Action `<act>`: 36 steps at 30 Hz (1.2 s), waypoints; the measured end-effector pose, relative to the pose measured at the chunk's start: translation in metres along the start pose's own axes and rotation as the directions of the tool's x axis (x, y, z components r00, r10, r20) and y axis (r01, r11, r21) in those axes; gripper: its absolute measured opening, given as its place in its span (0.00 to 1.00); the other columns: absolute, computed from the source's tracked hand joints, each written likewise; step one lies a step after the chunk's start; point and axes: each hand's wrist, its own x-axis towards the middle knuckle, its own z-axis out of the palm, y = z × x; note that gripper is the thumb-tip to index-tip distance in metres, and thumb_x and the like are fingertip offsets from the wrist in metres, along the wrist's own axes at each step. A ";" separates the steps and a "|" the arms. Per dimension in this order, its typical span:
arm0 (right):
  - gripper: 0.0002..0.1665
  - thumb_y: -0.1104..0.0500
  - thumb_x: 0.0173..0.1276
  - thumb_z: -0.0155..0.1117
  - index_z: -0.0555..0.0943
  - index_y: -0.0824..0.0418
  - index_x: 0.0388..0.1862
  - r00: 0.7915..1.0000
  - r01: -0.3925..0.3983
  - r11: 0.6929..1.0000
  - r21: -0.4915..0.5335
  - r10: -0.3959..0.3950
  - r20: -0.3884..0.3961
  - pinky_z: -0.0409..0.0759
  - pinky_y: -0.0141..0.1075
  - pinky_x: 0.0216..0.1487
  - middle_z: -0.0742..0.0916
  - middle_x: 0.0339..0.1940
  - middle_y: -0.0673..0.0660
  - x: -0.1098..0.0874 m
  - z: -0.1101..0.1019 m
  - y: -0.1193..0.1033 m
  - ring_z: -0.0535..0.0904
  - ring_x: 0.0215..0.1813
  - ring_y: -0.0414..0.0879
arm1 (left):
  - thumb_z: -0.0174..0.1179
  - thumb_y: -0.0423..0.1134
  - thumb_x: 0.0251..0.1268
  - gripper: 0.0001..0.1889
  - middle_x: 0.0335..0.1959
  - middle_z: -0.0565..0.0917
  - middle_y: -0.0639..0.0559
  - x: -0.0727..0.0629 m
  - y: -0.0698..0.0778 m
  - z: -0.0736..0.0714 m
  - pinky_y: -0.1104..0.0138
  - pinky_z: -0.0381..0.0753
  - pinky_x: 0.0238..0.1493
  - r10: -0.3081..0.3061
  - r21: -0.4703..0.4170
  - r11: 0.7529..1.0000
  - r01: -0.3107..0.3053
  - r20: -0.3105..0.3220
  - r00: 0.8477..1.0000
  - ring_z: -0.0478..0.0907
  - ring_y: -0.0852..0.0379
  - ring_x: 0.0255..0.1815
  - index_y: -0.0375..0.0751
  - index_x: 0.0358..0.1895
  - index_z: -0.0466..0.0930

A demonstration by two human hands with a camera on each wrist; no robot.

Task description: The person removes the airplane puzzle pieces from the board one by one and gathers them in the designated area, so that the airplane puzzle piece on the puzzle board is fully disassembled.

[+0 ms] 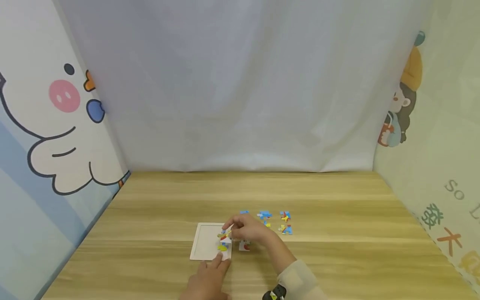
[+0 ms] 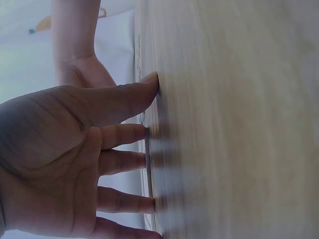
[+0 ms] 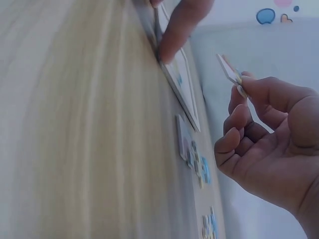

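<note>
My right hand [image 1: 248, 228] pinches a jigsaw puzzle piece [image 1: 225, 237] between thumb and finger above the right side of a shallow white tray [image 1: 204, 241]. In the right wrist view the piece [image 3: 229, 70] is tilted and clear of the tray, the other fingers loosely curled. Another puzzle piece [image 1: 223, 248], with a yellow patch, lies in the tray near its lower right corner. My left hand [image 1: 208, 278] rests at the tray's front edge with fingertips touching it. In the left wrist view the fingers of that hand [image 2: 60, 149] are straight and spread.
Several loose puzzle pieces lie right of the tray, among them a blue one [image 1: 264, 215], a blue and yellow one [image 1: 285, 216] and one with a red patch [image 1: 244, 246]. The wooden table [image 1: 157, 200] meets a pale curtain [image 1: 240, 125] at the back.
</note>
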 end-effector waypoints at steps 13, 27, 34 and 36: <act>0.11 0.71 0.59 0.58 0.78 0.69 0.41 0.996 0.003 0.995 0.103 0.007 -0.092 0.75 0.37 0.37 0.77 0.23 0.51 -0.028 -0.025 0.011 0.73 0.30 0.43 | 0.76 0.46 0.38 0.42 0.65 0.65 0.39 0.001 0.002 -0.001 0.35 0.71 0.34 -0.007 -0.011 1.000 0.007 -0.013 1.000 0.61 0.28 0.58 0.41 0.62 0.69; 0.11 0.70 0.58 0.60 0.78 0.69 0.41 0.992 -0.019 0.997 0.072 0.028 -0.125 0.69 0.30 0.29 0.80 0.24 0.53 -0.058 -0.036 0.023 0.75 0.30 0.43 | 0.76 0.45 0.37 0.42 0.65 0.65 0.39 -0.003 0.002 0.002 0.34 0.71 0.34 -0.006 -0.021 1.000 0.006 -0.012 1.000 0.61 0.27 0.58 0.40 0.61 0.69; 0.09 0.68 0.58 0.65 0.79 0.69 0.38 0.989 -0.033 0.998 0.044 0.039 -0.144 0.73 0.30 0.31 0.80 0.29 0.55 -0.070 -0.043 0.030 0.72 0.30 0.43 | 0.76 0.44 0.38 0.41 0.65 0.65 0.39 -0.004 0.004 -0.001 0.35 0.72 0.35 0.001 -0.015 1.000 -0.001 -0.014 1.000 0.60 0.27 0.59 0.40 0.61 0.69; 0.08 0.69 0.58 0.65 0.79 0.69 0.37 0.988 -0.039 0.999 0.034 0.044 -0.151 0.73 0.30 0.31 0.81 0.29 0.54 -0.073 -0.044 0.033 0.73 0.30 0.43 | 0.76 0.44 0.38 0.41 0.65 0.65 0.39 -0.005 0.004 0.000 0.35 0.72 0.35 -0.001 -0.017 1.000 0.001 -0.008 1.000 0.60 0.27 0.59 0.40 0.61 0.69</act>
